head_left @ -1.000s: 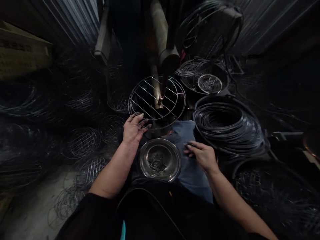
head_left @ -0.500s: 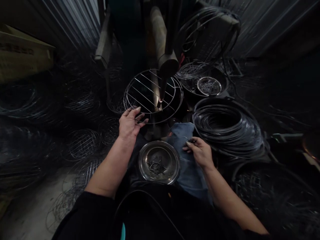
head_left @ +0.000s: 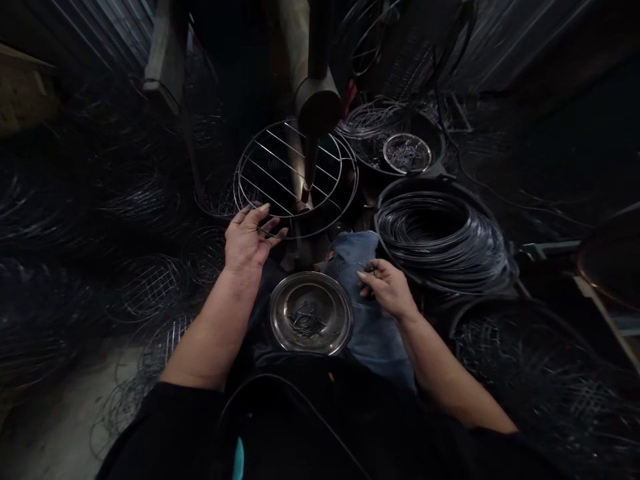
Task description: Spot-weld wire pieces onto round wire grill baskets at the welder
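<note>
My left hand [head_left: 249, 239] grips the near rim of a round wire rack [head_left: 295, 175] with parallel cross wires, held under the tip of a welding electrode [head_left: 309, 167]. My right hand [head_left: 384, 285] rests on my jeans-covered knee [head_left: 356, 267], fingers pinched on a small piece of wire that is hard to make out. Between my hands, on my lap, sits a shiny metal bowl [head_left: 283, 330] holding several short bent wires.
A large stack of black wire rings [head_left: 440, 233] lies to the right. Behind it a pan [head_left: 435, 150] holds wires and a small metal dish [head_left: 406, 152]. Finished wire racks [head_left: 145, 287] pile up on the floor at left; more rings lie at lower right.
The view has tilted so everything sits lower-left in frame. My left hand keeps its hold on the rack; my right hand has curled its fingers closer on the knee.
</note>
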`<state>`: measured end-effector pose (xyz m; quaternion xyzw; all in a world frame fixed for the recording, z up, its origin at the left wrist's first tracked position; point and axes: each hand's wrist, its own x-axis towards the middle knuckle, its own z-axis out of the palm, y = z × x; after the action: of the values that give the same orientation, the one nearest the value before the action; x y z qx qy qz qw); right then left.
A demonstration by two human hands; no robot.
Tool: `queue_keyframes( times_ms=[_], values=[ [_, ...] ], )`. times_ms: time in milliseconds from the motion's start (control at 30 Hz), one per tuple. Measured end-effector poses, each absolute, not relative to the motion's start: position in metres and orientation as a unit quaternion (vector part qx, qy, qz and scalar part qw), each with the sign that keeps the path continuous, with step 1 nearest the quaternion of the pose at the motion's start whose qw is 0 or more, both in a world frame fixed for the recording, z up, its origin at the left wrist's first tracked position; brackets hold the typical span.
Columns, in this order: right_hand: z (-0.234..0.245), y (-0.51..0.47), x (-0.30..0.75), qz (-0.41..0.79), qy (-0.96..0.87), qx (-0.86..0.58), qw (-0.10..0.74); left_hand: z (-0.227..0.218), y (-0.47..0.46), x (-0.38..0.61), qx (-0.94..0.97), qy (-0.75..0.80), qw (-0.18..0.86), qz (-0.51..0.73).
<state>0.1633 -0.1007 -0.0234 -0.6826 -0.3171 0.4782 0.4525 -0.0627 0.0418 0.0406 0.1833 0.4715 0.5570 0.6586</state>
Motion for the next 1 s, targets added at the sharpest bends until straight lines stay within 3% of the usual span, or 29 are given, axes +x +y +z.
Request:
queue_keyframes(
  times_ms=[167,367,567,667,867,933,1000],
  values=[
    [-0.02,-0.103,0.166,0.502,-0.308,-0.687,0.427,0.041,0.041,-0.063,0.185,0.464,0.665,0.556],
    [-0.005,-0.115,0.164,0.448,-0.39,-0.711,0.376,0.037,0.041,-0.063,0.183,0.471,0.665,0.549],
    [-0.004,-0.125,0.13,0.583,-0.41,-0.627,0.314,0.034,0.038,-0.059,0.182,0.461,0.675,0.547],
    [-0.014,-0.125,0.12,0.585,-0.431,-0.624,0.289,0.035,0.036,-0.058,0.18,0.46,0.677,0.546],
    [-0.008,-0.121,0.125,0.626,-0.344,-0.632,0.299,0.036,0.035,-0.06,0.177,0.464,0.674,0.547],
    [-0.004,-0.122,0.131,0.595,-0.336,-0.642,0.347,0.035,0.036,-0.06,0.178,0.463,0.675,0.546],
    [-0.005,-0.124,0.138,0.484,-0.36,-0.665,0.44,0.034,0.036,-0.06,0.181,0.461,0.676,0.545]
  ],
)
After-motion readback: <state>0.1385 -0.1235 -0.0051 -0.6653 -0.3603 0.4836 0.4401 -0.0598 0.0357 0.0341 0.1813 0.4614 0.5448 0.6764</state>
